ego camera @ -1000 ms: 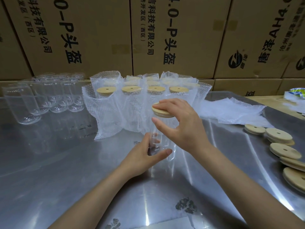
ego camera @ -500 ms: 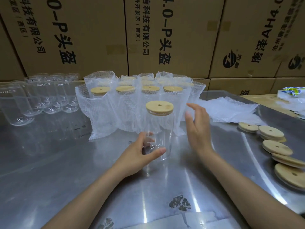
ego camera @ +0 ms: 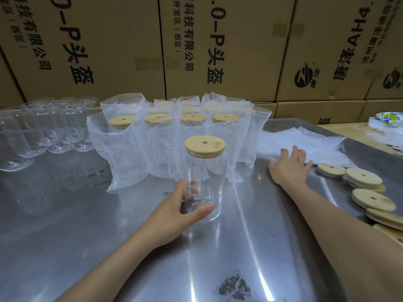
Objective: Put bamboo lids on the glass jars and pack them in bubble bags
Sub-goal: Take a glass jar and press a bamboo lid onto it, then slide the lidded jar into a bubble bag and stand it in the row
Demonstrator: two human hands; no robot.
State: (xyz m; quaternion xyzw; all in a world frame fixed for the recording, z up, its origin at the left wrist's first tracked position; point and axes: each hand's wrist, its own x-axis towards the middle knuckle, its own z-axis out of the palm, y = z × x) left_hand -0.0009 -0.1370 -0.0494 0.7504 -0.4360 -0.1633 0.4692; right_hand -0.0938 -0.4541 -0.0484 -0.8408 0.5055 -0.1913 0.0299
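Centrally, glass jar (ego camera: 205, 182) stands upright on the steel table (ego camera: 65, 236), bamboo lid (ego camera: 204, 146) seated on top, nothing inside. Left hand (ego camera: 174, 216) grips its lower part, fingers curled round. Right hand (ego camera: 291, 166), fingers straight, rests on the flat bubble bags (ego camera: 305, 140). Behind: bagged jars (ego camera: 174, 138) (lidded, bags open at top), bare jars (ego camera: 43, 131) left, loose lids (ego camera: 366, 188) right.
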